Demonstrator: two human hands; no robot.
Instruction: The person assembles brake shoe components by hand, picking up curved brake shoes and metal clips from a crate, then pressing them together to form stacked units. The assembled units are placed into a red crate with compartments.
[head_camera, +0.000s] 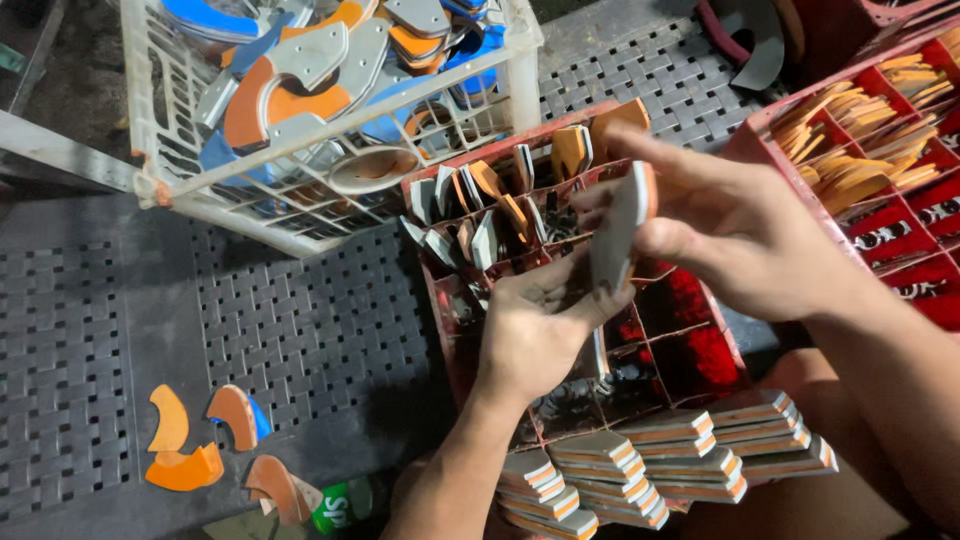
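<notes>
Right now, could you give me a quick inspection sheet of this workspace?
Surface: dark woven plastic mats.
Job's things: grey-and-orange flat piece held over a red divided crate; stacked pieces in front.
Clutter: loose orange offcuts; white basket of curved pieces.
Hands: left hand and right hand both grip the piece.
Cables: nothing seen.
Surroundings: second red crate with orange pieces.

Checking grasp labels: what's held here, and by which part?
A flat grey-and-orange layered piece, held edge-on. Right hand pinches its upper end; left hand supports its lower end from below. Exact finger contacts cannot be told.
</notes>
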